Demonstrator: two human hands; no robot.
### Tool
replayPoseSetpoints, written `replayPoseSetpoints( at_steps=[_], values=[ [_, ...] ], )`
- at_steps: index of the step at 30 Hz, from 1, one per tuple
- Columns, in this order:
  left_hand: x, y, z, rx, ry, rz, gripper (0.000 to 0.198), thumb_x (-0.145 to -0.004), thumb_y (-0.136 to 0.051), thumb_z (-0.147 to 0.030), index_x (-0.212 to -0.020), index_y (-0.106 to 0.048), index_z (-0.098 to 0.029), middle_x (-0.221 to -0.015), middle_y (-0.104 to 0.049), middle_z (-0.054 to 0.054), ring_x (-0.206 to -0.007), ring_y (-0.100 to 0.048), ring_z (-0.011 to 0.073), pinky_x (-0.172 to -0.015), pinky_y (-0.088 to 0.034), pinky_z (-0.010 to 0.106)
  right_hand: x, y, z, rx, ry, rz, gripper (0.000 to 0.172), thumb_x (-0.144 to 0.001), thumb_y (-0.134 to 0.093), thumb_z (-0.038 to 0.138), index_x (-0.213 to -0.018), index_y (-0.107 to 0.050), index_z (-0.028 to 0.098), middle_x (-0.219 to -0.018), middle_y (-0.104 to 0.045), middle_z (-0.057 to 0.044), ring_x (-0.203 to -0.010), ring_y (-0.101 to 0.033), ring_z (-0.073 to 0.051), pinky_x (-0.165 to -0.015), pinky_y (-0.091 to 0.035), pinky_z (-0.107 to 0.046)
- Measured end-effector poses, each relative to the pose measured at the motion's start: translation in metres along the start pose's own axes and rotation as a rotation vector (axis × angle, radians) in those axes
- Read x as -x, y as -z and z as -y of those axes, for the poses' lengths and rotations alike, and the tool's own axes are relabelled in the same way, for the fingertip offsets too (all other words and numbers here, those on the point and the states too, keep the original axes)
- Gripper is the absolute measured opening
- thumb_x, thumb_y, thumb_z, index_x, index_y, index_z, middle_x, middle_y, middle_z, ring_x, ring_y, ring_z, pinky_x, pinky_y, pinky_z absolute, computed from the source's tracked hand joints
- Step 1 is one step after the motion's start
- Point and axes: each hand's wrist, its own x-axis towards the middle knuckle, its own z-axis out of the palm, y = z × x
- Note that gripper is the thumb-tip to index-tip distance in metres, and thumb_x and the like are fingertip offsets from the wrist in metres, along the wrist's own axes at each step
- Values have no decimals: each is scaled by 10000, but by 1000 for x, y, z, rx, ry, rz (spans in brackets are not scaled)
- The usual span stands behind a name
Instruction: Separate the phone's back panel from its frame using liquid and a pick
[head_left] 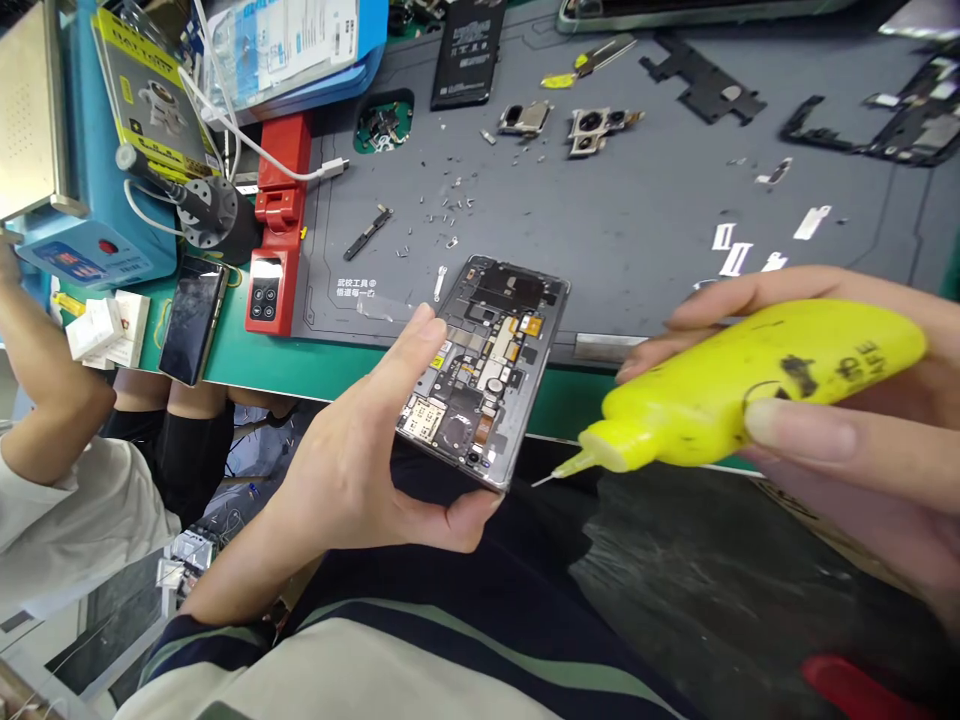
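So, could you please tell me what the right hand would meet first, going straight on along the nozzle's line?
Probably the left hand, where it grips the phone by its near corner; the nozzle would lead, though depth is unclear and it might pass by.

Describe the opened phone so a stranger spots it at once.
Find the grey work mat on the green table. Over its near edge, the left hand holds an opened phone. Its exposed circuitry sets it apart from the closed phone lying at left, beside the red device.
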Motion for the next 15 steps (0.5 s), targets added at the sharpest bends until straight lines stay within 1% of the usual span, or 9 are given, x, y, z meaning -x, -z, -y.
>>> replayPoseSetpoints(
  at_steps=[3, 7, 10, 13, 15],
  values=[
    [-1, 0, -3, 4, 26, 32, 1285, -881, -940, -579, -1863, -156, -314, -1877, -465, 153, -1696, -564, 437, -1369, -603, 589, -1, 0, 2, 41, 11, -13, 652, -660, -1076, 714, -1161, -827, 379, -1061, -856, -68, -828, -854, -321, -585, -723, -308],
    [-4, -1, -6, -21, 3, 30, 1257, -897, -927, -528, -1864, -160, -288, -1846, -499, 155, -1703, -555, 435, -1361, -618, 567, -2, 8, 2, 100, 43, 8, 705, -658, -1064, 754, -1200, -804, 386, -1064, -850, -67, -816, -849, -335, -489, -684, -302],
    [-7, -2, -7, -40, 4, 22, 1220, -918, -902, -551, -1862, -179, -280, -1821, -524, 159, -1687, -576, 431, -1326, -653, 561, -3, 12, 2, 152, 71, 6, 723, -665, -1056, 772, -1210, -798, 374, -1076, -850, -71, -869, -864, -360, -530, -711, -318],
    [-8, -2, -8, -35, 20, 39, 1198, -943, -870, -590, -1862, -162, -291, -1819, -531, 146, -1684, -578, 435, -1311, -667, 562, -7, 11, 3, 148, 116, 30, 665, -694, -1064, 725, -1185, -796, 366, -1056, -850, -60, -856, -862, -331, -569, -722, -300],
    [-8, -2, -7, -23, 29, 46, 1185, -952, -860, -579, -1861, -156, -291, -1826, -529, 141, -1690, -570, 438, -1318, -663, 559, -10, 10, 3, 146, 136, 55, 635, -716, -1064, 699, -1187, -793, 369, -1049, -851, -53, -869, -864, -320, -601, -734, -301]
  ],
)
